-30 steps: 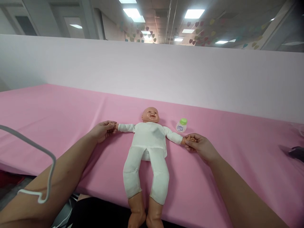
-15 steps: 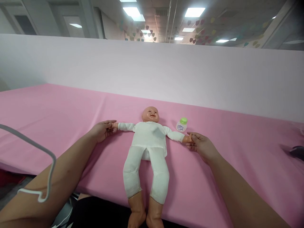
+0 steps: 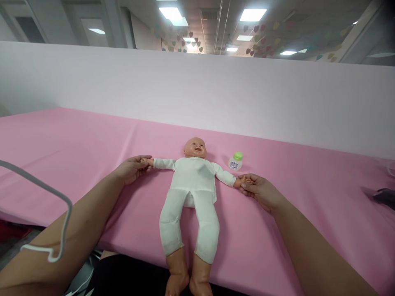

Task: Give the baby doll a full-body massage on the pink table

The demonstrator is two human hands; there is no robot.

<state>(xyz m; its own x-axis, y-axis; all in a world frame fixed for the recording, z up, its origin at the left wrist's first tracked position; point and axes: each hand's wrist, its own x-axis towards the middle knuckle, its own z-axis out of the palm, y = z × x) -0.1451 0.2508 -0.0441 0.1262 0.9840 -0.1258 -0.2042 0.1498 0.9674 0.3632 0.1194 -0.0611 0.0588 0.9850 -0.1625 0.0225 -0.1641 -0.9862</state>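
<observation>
Doll (image 3: 194,176) lies face-up beside the bottle (image 3: 235,163); my left hand (image 3: 131,169), farther from the bottle, and right hand (image 3: 263,192), nearer, grip the doll's hands; its arms are outspread, remainder not determinable

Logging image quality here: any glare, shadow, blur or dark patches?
Head view: ceiling lights burn out white; the doll has glossy highlights on its head and soft shadow beside it on the pink cover; distant heart decorations look soft; the upper right corner darkens; print on the bottle is too small to read.
</observation>
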